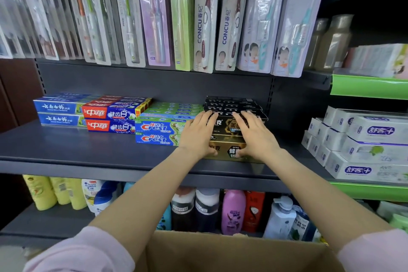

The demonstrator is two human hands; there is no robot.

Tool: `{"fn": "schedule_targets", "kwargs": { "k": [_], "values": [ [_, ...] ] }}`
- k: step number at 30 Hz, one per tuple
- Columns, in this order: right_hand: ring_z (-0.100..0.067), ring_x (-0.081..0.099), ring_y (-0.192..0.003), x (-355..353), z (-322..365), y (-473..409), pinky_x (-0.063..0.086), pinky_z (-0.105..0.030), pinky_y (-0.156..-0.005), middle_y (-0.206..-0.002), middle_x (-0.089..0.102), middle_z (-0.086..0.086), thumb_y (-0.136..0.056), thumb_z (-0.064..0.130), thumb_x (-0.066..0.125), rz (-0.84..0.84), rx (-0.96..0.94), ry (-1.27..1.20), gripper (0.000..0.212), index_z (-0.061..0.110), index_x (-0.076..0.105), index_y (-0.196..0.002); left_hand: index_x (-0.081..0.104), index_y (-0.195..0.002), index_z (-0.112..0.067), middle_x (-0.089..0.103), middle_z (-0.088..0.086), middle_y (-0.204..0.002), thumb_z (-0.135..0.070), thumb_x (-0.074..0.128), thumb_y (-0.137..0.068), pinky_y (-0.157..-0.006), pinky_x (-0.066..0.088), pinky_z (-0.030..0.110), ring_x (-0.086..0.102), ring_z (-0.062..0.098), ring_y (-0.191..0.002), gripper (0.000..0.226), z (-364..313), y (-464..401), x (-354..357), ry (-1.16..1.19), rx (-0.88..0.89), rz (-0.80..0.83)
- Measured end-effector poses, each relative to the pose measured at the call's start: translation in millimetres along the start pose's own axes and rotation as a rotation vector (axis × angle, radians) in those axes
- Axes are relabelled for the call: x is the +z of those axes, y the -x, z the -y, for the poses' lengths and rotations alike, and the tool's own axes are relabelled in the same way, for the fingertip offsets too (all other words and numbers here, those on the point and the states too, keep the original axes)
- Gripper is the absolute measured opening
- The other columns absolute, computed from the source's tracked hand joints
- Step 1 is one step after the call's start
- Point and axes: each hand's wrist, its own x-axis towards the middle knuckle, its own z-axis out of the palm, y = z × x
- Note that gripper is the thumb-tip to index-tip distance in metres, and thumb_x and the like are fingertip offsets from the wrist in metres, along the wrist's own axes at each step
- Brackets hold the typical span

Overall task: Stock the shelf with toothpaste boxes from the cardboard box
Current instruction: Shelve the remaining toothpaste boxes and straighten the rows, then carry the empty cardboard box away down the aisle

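Black-gold toothpaste boxes [229, 137] stacked flat on shelf [88, 150]

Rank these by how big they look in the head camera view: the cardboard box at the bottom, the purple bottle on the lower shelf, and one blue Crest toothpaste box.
1. cardboard box, though it sits nearest the camera, which inflates it.
2 and 3. purple bottle and Crest toothpaste box: look alike in size, so no ranking.

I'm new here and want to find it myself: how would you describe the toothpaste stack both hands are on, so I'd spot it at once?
Look at the dark grey shelf under the hanging toothbrush packs. Along its row of toothpaste, go right past the green-and-blue Crest boxes to the black-and-gold boxes, where the left hand and right hand rest. It is the only black-and-gold stack; its neighbours are blue, red or green.
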Motion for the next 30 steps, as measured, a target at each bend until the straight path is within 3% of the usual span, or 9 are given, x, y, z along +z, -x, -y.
{"fn": "schedule_targets", "kwargs": {
  "k": [8, 11, 14, 17, 20, 23, 26, 28, 30],
  "values": [
    [-0.021, -0.009, -0.148, -1.8, 7.6, 10.0, 0.006, -0.037, -0.122, -0.159, -0.006, -0.004, -0.068, 0.046, 0.078, 0.005, -0.006, -0.046, 0.121, 0.019, -0.006, -0.151, 0.006, -0.151, -0.018, 0.001, 0.001, -0.16, -0.038, 0.074, -0.075, -0.118, 0.015, 0.037, 0.006, 0.019, -0.148, 0.104, -1.0, 8.8, -9.9, 0.068, 0.003, 0.046],
    [-0.02, 0.006, -0.146, -6.1, 19.9, 22.1, 0.017, -0.033, -0.117, -0.158, 0.007, -0.002, -0.078, 0.041, 0.071, -0.078, -0.055, -0.11, 0.095, 0.02, 0.014, -0.15, 0.025, -0.146, -0.018, 0.024, 0.004, -0.152, -0.029, 0.067, -0.08, -0.11, 0.032, 0.038, 0.029, 0.023, -0.138, 0.079, 1.1, 22.9, -15.6, 0.208, -0.052, -0.064],
    [-0.021, 0.034, -0.13, -9.5, 38.5, 36.7, 0.036, -0.032, -0.102, -0.141, 0.038, -0.003, -0.087, 0.031, 0.062, -0.165, -0.068, -0.203, 0.055, 0.018, 0.044, -0.136, 0.048, -0.126, -0.015, 0.051, 0.005, -0.123, -0.023, 0.059, -0.084, -0.092, 0.044, 0.039, 0.048, 0.024, -0.113, 0.044, 6.7, 41.5, -20.2, 0.323, -0.123, -0.151],
    [-0.02, 0.046, -0.118, -9.3, 61.5, 54.4, 0.043, -0.034, -0.089, -0.121, 0.051, -0.002, -0.092, 0.029, 0.054, -0.106, -0.056, -0.259, 0.033, 0.018, 0.056, -0.123, 0.059, -0.107, -0.014, 0.064, 0.005, -0.106, -0.021, 0.056, -0.087, -0.083, 0.049, 0.037, 0.059, 0.024, -0.1, 0.022, 16.3, 62.8, -24.4, 0.464, -0.186, 0.033],
    [-0.023, 0.054, -0.11, -7.5, 85.6, 70.9, 0.047, -0.036, -0.082, -0.113, 0.058, -0.003, -0.093, 0.03, 0.051, 0.01, -0.026, -0.28, 0.026, 0.021, 0.061, -0.115, 0.064, -0.097, -0.013, 0.07, 0.007, -0.098, -0.02, 0.056, -0.086, -0.082, 0.052, 0.036, 0.063, 0.026, -0.094, 0.015, 27.9, 87.0, -29.3, 0.556, -0.23, 0.246],
    [-0.025, 0.059, -0.104, -1.1, 111.2, 85.2, 0.051, -0.038, -0.081, -0.108, 0.066, -0.004, -0.091, 0.029, 0.053, 0.105, 0.056, -0.341, 0.021, 0.022, 0.064, -0.107, 0.066, -0.088, -0.009, 0.073, 0.012, -0.09, -0.015, 0.056, -0.086, -0.075, 0.054, 0.033, 0.067, 0.027, -0.076, 0.012, 45.0, 113.7, -27.6, 0.637, -0.235, 0.361],
    [-0.025, 0.06, -0.103, 6.5, 142.8, 98.5, 0.051, -0.037, -0.082, -0.106, 0.068, -0.003, -0.09, 0.029, 0.055, 0.151, 0.142, -0.374, 0.019, 0.022, 0.065, -0.104, 0.063, -0.083, -0.011, 0.072, 0.011, -0.085, -0.014, 0.056, -0.087, -0.068, 0.05, 0.025, 0.06, 0.015, -0.054, 0.009, 68.4, 143.5, -28.1, 0.67, -0.235, 0.43],
    [-0.026, 0.06, -0.103, 13.4, 167.8, 109.8, 0.05, -0.037, -0.082, -0.107, 0.068, -0.003, -0.088, 0.027, 0.055, 0.165, 0.195, -0.389, 0.019, 0.022, 0.066, -0.103, 0.061, -0.08, -0.011, 0.071, 0.011, -0.082, -0.013, 0.053, -0.087, -0.065, 0.047, 0.022, 0.058, 0.01, -0.051, 0.011, 82.5, 163.7, -25.7, 0.673, -0.235, 0.465],
    [-0.028, 0.061, -0.104, 27.6, 194.8, 125.7, 0.051, -0.039, -0.085, -0.108, 0.068, -0.006, -0.088, 0.028, 0.056, 0.207, 0.258, -0.405, 0.019, 0.022, 0.066, -0.103, 0.06, -0.074, -0.009, 0.07, 0.014, -0.082, -0.011, 0.05, -0.087, -0.06, 0.049, 0.025, 0.06, 0.019, -0.056, 0.016, 95.6, 186.7, -19.3, 0.684, -0.254, 0.53]
  ]
}}
